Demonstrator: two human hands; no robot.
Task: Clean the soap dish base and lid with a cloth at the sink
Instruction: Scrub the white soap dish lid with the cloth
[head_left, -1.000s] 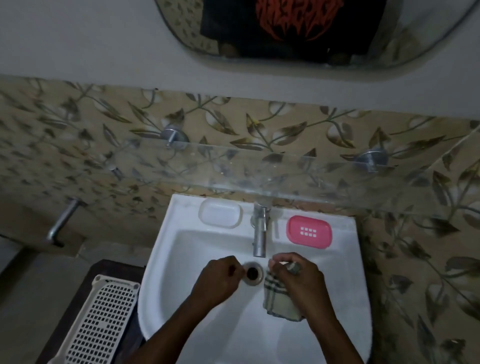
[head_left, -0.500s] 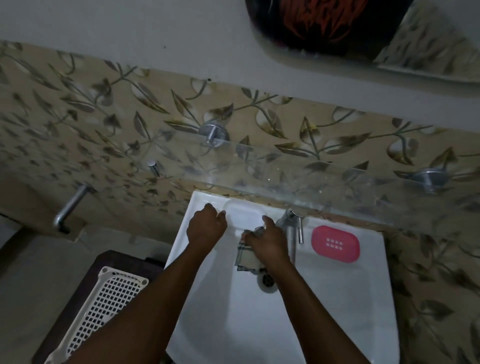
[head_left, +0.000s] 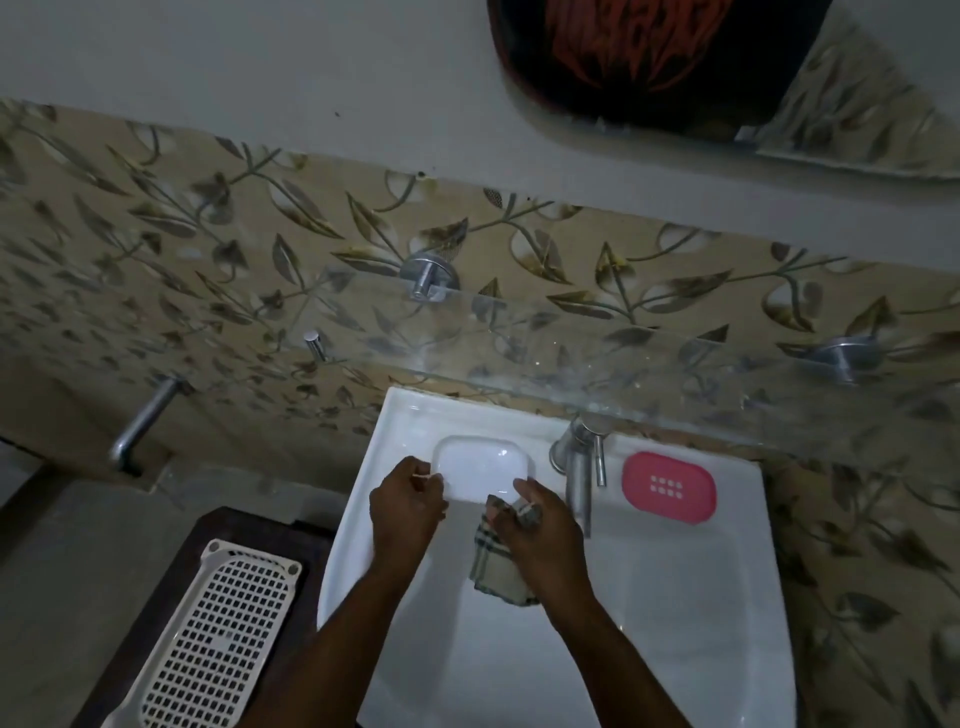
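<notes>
A clear white soap dish lid (head_left: 482, 468) is held over the left back part of the white sink (head_left: 675, 597). My left hand (head_left: 405, 512) grips the lid's left edge. My right hand (head_left: 543, 535) clutches a checked beige cloth (head_left: 496, 564) and touches the lid's right front corner with a fingertip. The pink soap dish base (head_left: 669, 486), with small drain holes, lies on the sink's back ledge to the right of the tap (head_left: 577, 467).
A glass shelf (head_left: 623, 364) on metal brackets juts out just above the tap. A white perforated plastic tray (head_left: 213, 639) rests on a dark stand left of the sink. A metal pipe (head_left: 143, 423) sticks out of the tiled wall at left. A mirror (head_left: 727, 67) hangs above.
Both hands moved from the drain up to the back left ledge. My left hand took hold of the white lid, which is now drawn forward off the ledge. The view shifted left.
</notes>
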